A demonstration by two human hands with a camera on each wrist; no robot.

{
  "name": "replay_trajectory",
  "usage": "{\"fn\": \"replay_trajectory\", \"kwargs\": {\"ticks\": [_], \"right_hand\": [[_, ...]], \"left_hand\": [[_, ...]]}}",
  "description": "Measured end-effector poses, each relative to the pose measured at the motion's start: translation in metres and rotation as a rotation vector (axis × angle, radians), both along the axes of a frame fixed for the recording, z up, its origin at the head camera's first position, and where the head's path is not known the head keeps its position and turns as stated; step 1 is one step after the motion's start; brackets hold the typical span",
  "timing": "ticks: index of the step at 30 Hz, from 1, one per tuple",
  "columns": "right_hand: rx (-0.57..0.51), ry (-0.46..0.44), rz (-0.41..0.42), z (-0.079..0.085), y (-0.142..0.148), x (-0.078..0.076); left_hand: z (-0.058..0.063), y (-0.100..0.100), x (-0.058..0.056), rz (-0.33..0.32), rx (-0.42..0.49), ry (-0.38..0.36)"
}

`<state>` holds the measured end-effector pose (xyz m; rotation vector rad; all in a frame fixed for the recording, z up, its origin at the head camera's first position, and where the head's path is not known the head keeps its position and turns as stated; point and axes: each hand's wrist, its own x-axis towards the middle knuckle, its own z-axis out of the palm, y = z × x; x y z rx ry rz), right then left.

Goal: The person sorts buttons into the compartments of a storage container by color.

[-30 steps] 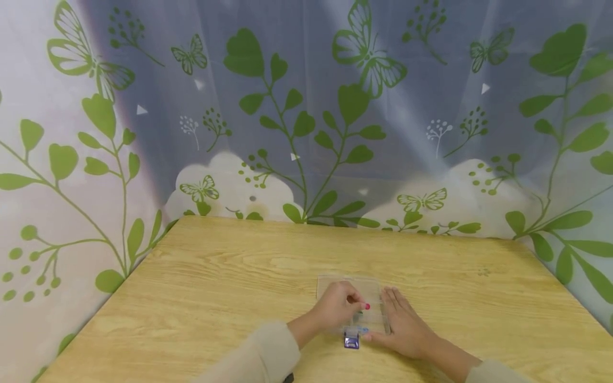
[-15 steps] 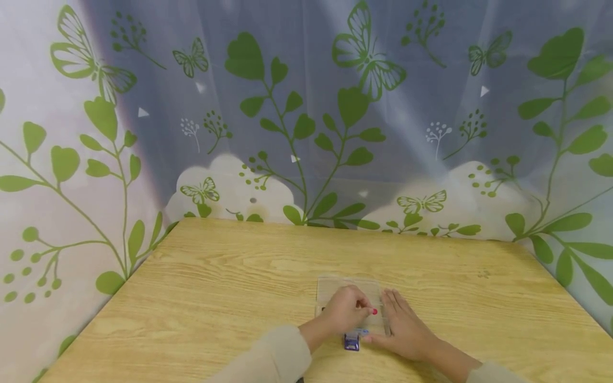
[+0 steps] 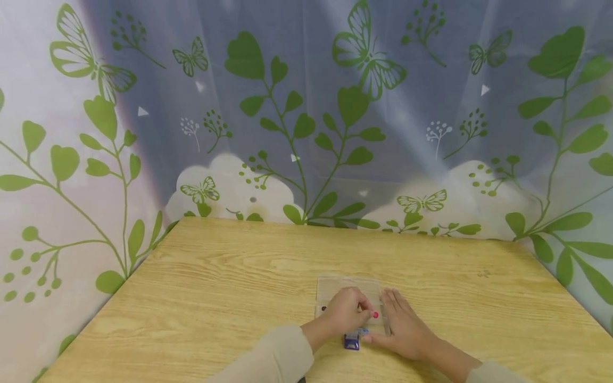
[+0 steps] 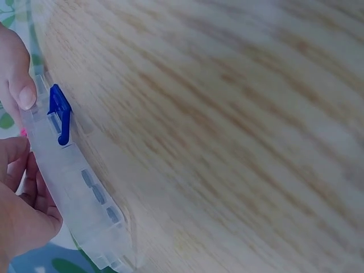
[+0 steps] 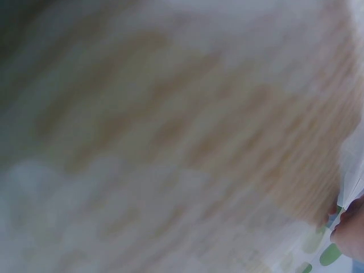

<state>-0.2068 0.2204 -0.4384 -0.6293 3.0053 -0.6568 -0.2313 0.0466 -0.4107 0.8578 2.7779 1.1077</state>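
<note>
My left hand [image 3: 343, 311] pinches a small round pink piece [image 3: 375, 315] between thumb and fingertips, over the right part of a clear plastic box [image 3: 330, 289]. Along the box's right side lies my right hand [image 3: 408, 331], fingers straight, its thumb at the near edge. A blue latch [image 4: 62, 114] sticks out from the box's near side in the left wrist view. Several dark round pieces [image 4: 94, 187] show through the box wall there. Small blue bits [image 3: 364, 331] lie in the box beside the right thumb. My left hand hides much of the inside.
The box stands on a wood-grain table [image 3: 230, 276], toward its near edge. A curtain [image 3: 306, 133] printed with leaves and butterflies hangs behind the table and along both sides. The right wrist view is mostly blurred tabletop.
My left hand has moved a little right and toward me with the pink piece, slowing down in the last half second. My right hand stays at the box's side.
</note>
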Motion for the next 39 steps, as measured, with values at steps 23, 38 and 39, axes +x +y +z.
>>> {"fn": "replay_trajectory", "kwargs": {"ticks": [23,38,39], "right_hand": [[0.020,-0.022,-0.006,-0.001,0.000,0.000],[0.040,-0.017,-0.025,0.003,-0.001,0.000],[0.039,-0.016,-0.023,0.003,-0.001,0.000]], "left_hand": [[0.006,-0.003,0.003,0.055,-0.040,0.014],[0.005,-0.027,0.002,-0.008,-0.001,0.056],[0.005,-0.028,0.002,-0.005,0.000,0.051]]}}
